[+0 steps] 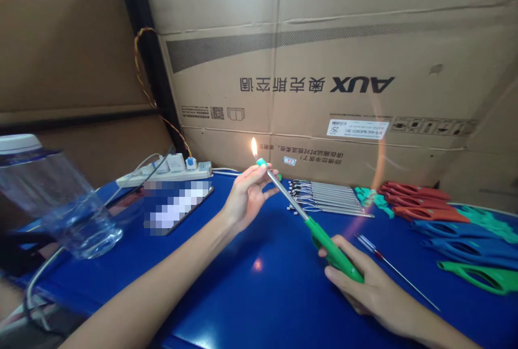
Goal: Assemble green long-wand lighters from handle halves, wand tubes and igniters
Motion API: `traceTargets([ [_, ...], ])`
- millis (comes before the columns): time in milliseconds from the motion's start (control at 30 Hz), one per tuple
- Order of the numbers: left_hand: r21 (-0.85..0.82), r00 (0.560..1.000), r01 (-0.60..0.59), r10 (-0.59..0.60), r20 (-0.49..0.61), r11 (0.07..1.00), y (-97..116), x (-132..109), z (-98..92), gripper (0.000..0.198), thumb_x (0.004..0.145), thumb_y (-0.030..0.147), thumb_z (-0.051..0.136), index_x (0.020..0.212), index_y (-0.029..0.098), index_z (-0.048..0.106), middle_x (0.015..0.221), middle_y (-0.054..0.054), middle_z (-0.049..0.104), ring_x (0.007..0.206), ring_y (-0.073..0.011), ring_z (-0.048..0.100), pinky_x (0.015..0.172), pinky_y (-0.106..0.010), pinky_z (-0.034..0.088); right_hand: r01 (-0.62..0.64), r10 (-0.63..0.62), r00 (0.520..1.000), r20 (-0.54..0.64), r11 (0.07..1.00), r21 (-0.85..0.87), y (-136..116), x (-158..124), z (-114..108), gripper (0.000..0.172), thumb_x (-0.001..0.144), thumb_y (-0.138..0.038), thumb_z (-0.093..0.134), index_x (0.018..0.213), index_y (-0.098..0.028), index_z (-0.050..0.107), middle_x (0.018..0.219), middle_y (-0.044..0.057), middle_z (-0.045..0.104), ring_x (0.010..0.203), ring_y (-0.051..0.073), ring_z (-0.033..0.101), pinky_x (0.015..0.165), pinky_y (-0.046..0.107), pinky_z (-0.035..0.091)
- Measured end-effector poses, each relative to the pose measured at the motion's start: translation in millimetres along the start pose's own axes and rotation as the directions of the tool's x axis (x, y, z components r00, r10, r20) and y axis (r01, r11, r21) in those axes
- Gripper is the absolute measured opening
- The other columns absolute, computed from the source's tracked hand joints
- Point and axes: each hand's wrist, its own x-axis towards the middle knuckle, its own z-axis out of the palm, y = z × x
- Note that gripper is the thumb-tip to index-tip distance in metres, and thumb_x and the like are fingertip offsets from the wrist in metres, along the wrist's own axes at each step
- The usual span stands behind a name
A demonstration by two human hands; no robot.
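Note:
My right hand (364, 284) is wrapped round the green handle of a long-necked gas lighter (338, 254). From the handle its silver tube slants up and left to my left hand (246, 195). There my thumb and fingers pinch near a small teal tip piece (261, 162) at the tube's end. An orange flame (254, 147) burns just above that tip, and its reflection shows on the blue tabletop (259, 306). Past my left fingertips, silver metal tubes with wires (332, 198) lie in a row.
On the right lie red handle shells (421, 200), blue ones (465, 241), a green one (485, 278) and teal small parts (370, 198). A screwdriver (399, 271) lies by my right hand. Left are a phone (190, 211), power strip (165, 175) and water bottle (65, 203). Cardboard (307, 52) stands behind.

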Motion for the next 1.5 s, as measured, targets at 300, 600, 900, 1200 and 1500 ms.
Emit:
traceTargets([
  [300,-0.016,1.000,-0.001,0.000,-0.028,1.000,0,0,0.7,0.020,0.072,0.032,0.078,0.085,0.018,0.071,0.085,-0.003,0.068,0.085,-0.0183,0.063,0.087,-0.038,0.050,0.007,-0.007,1.000,0.006,1.000,-0.013,0,1,-1,0.061,0.087,-0.068,0.052,0.123,-0.020,0.041,0.058,-0.010,0.029,0.049,0.007,0.029,0.046,0.018,0.028],
  [600,-0.026,1.000,-0.006,0.006,-0.010,1.000,2,1,-0.3,0.020,0.073,0.032,0.078,0.085,0.018,0.071,0.085,-0.002,0.069,0.086,-0.0172,0.062,0.085,-0.035,0.050,-0.001,0.001,1.000,0.015,1.000,-0.010,0,0,-1,0.059,0.088,-0.067,0.052,0.120,-0.019,0.042,0.059,-0.010,0.030,0.050,0.006,0.029,0.046,0.018,0.028],
  [900,-0.018,0.999,0.024,-0.023,0.027,1.000,-5,-2,-0.7,0.018,0.073,0.030,0.077,0.084,0.016,0.071,0.085,-0.004,0.068,0.087,-0.0170,0.061,0.080,-0.033,0.051,-0.002,0.002,1.000,0.006,1.000,-0.004,1,2,0,0.055,0.089,-0.065,0.052,0.117,-0.020,0.041,0.057,-0.011,0.029,0.047,0.006,0.027,0.043,0.017,0.025],
  [1200,-0.038,0.998,0.031,-0.029,0.053,0.999,-8,-4,-0.4,0.024,0.070,0.030,0.080,0.090,0.019,0.073,0.087,-0.003,0.069,0.088,-0.0174,0.060,0.082,-0.035,0.052,0.008,-0.008,1.000,-0.001,1.000,0.024,2,2,0,0.059,0.086,-0.069,0.053,0.115,-0.020,0.041,0.056,-0.011,0.031,0.047,0.006,0.029,0.042,0.016,0.026],
  [1500,-0.029,0.998,0.025,-0.024,0.049,0.999,-9,-3,-2.3,0.025,0.072,0.032,0.080,0.091,0.018,0.073,0.087,-0.004,0.069,0.088,-0.0171,0.060,0.083,-0.034,0.051,-0.003,0.003,1.000,-0.004,1.000,0.026,2,2,1,0.060,0.085,-0.069,0.054,0.115,-0.020,0.040,0.056,-0.012,0.029,0.047,0.006,0.027,0.043,0.016,0.025],
])
